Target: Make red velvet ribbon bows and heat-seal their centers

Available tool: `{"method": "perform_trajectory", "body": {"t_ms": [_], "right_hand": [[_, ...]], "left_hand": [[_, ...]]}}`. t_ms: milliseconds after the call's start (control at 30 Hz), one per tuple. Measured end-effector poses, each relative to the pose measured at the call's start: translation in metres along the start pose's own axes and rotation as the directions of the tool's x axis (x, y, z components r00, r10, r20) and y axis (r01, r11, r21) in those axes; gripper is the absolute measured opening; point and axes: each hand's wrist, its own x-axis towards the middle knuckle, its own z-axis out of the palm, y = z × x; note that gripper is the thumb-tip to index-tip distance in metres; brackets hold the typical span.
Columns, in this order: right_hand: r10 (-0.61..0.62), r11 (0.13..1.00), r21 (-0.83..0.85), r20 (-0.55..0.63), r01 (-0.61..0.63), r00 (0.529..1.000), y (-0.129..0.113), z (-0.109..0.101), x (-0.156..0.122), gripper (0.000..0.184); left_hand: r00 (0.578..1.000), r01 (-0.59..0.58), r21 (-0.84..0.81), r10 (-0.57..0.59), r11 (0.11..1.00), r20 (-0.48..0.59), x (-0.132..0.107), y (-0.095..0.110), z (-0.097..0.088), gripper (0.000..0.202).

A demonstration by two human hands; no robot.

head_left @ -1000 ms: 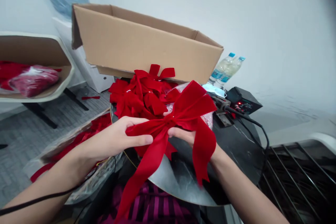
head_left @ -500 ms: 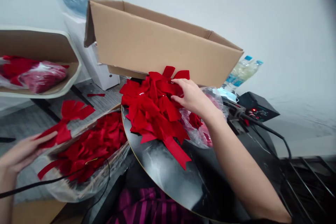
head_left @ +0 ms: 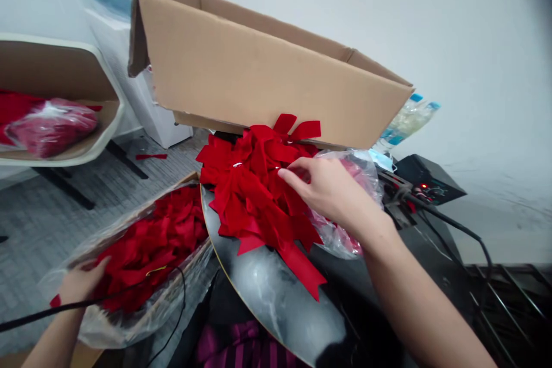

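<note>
Red fabric bows [head_left: 254, 195] are lying heaped on the round black worktop [head_left: 280, 305], just in front of a tilted cardboard box [head_left: 259, 80]. Right hand [head_left: 332, 190] is resting over the heap, its fingers [head_left: 288, 175] partly open, tips touching the top bows and gripping none. Left hand [head_left: 80, 284] is lying low at the near edge of a plastic-lined carton of bows [head_left: 146, 241]; whether its fingers are holding anything cannot be told. A clear plastic bag [head_left: 345, 236] is touching the heap's right side.
</note>
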Motion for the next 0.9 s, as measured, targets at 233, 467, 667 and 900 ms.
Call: {"method": "perform_trajectory", "body": {"t_ms": [233,467,667,900], "right_hand": [[0.066,0.997,0.037,0.059,-0.068,0.996,-0.004,0.013,0.008,0.023],[0.08,0.976,0.185,0.19,-0.116,0.979,0.008,-0.039,0.012,0.017],[0.151,0.972,0.165,0.105,-0.167,0.983,0.01,-0.073,-0.012,0.019],[0.196,0.931,0.322,-0.048,-0.17,0.98,0.002,-0.101,-0.035,0.02]], "left_hand": [[0.891,-0.388,0.13,0.408,0.912,-0.201,0.066,0.082,0.055,0.039],[0.422,-0.889,0.41,0.711,0.202,0.562,0.047,0.159,0.164,0.082],[0.414,-0.836,0.547,0.693,0.033,0.59,0.066,0.149,0.183,0.083],[0.426,-0.799,0.6,0.688,-0.018,0.588,0.063,0.151,0.186,0.085]]}}
